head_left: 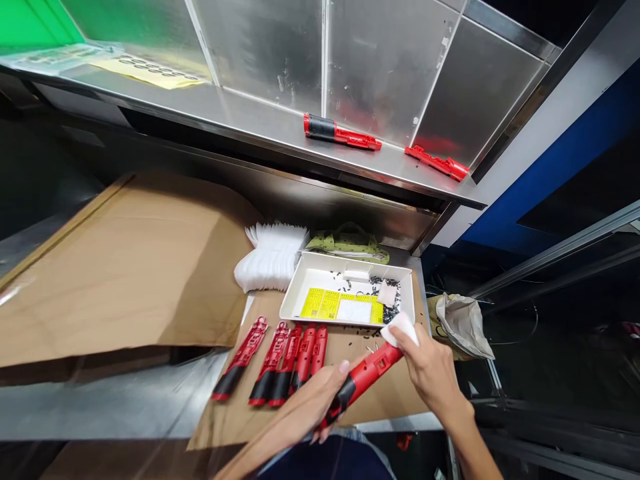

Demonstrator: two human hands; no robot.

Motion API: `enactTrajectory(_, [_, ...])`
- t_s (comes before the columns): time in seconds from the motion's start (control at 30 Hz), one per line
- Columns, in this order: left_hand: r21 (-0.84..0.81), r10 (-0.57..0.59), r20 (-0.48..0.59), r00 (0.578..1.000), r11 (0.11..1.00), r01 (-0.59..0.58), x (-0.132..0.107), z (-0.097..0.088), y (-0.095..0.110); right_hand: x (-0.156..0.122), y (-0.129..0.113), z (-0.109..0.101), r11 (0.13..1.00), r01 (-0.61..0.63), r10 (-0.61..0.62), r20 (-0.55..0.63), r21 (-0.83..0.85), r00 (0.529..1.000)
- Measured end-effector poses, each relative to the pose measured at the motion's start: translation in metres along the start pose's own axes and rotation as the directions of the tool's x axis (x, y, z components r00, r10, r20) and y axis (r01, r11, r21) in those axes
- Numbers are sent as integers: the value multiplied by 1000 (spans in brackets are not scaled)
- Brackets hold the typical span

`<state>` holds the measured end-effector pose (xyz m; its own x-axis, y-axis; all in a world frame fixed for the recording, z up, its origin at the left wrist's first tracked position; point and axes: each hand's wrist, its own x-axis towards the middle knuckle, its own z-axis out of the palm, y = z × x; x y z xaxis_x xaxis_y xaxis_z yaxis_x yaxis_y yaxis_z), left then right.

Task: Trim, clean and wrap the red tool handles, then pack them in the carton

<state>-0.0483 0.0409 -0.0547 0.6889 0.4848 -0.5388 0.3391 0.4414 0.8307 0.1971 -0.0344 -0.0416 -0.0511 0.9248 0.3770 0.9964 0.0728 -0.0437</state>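
Note:
My left hand (300,407) grips a red plastic tool housing (367,379) with a black end, tilted up across the cardboard sheet (395,393). My right hand (430,367) pinches a white wipe (400,330) against the housing's far end. Several similar red and black housings (287,360) lie side by side to the left of my hands. Just beyond them stands a white tray (320,257) holding yellow printed labels (340,305) and small black pieces (389,300).
A stack of white wipes (270,257) and a green bag (347,245) stand behind the tray. A crumpled paper bag (463,325) sits at the right edge. A steel shelf (280,120) above carries two red parts (335,132). A large cardboard sheet (120,267) lies at left.

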Motion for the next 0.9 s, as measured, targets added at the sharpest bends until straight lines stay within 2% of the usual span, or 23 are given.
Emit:
enactTrajectory(0.07, [47, -49, 176, 983, 998, 41, -11, -19, 12, -6, 15, -8, 986, -93, 86, 50, 138, 995])
enactTrajectory(0.1, [89, -86, 322, 943, 994, 60, -15, -29, 18, -13, 19, -12, 958, -143, 128, 77, 250, 989])
enactTrajectory(0.13, [144, -176, 519, 836, 983, 118, -18, -38, 23, -23, 19, -15, 912, -185, 153, 115, 367, 981])
enactTrajectory(0.17, [174, -237, 604, 761, 971, 165, -18, -46, 25, -34, 15, -16, 857, -221, 161, 166, 466, 973])
enactTrajectory(0.27, [224, -344, 737, 582, 936, 270, -9, -57, 19, -70, -13, -17, 728, -290, 105, 317, 621, 943])
enactTrajectory(0.33, [285, -403, 796, 452, 908, 306, 1, -57, 10, -87, -33, -16, 651, -316, 44, 381, 691, 924])
enactTrajectory(0.37, [315, -421, 812, 405, 899, 303, 5, -55, 5, -92, -41, -15, 600, -321, 9, 396, 732, 918])
enactTrajectory(0.4, [336, -430, 820, 377, 896, 291, 8, -53, 2, -95, -48, -15, 542, -319, -27, 396, 777, 918])
enactTrajectory(0.5, [342, -412, 832, 371, 908, 242, 12, -47, 2, -92, -61, -12, 357, -284, -99, 339, 890, 936])
enactTrajectory(0.6, [346, -401, 854, 332, 914, 212, 13, -43, 6, -87, -72, -7, 251, -261, -77, 288, 932, 955])
enactTrajectory(0.7, [371, -410, 867, 283, 911, 182, 18, -41, 6, -85, -79, -3, 267, -264, -59, 289, 927, 955])
enactTrajectory(0.8, [381, -408, 886, 220, 911, 155, 24, -40, 3, -83, -79, -7, 356, -215, -132, 277, 909, 952])
enactTrajectory(0.9, [382, -408, 892, 197, 911, 156, 27, -38, -1, -81, -75, -15, 408, -143, -207, 244, 901, 947])
